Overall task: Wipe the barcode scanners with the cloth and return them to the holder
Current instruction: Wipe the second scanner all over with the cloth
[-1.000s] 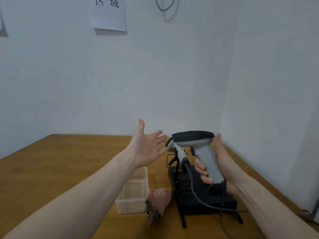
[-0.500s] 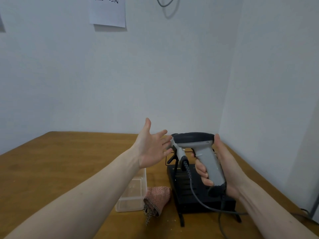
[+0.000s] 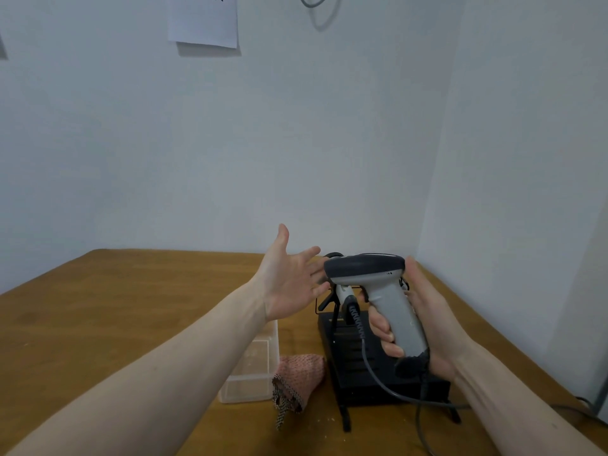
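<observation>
We find the right hand (image 3: 424, 320) wrapped round the grey handle of a barcode scanner (image 3: 378, 291), fingers curled across its front and thumb lying up along the rear, holding it upright above the black holder (image 3: 378, 373) with its dark head pointing left. The left hand (image 3: 289, 278) is spread flat, palm turned toward the scanner head, fingers straight and holding nothing; its fingertips now reach the front of that head, whereas a second ago a clear gap separated them, and we cannot tell whether they actually touch. The right hand's grip has not altered over that second. A second scanner (image 3: 343, 292) sits in the holder behind the held one, only its pale handle and coiled cable (image 3: 358, 324) showing. The cloth (image 3: 299, 376), pink with a checked edge, lies on the wooden table (image 3: 98, 307) just left of the holder and against a clear plastic box (image 3: 253, 366), in the same place as before. A grey cord (image 3: 388, 390) trails from the held scanner across the holder toward the right edge. A paper sheet (image 3: 204, 21) hangs on the wall; it sits higher in view than earlier, the camera having tipped down slightly.
</observation>
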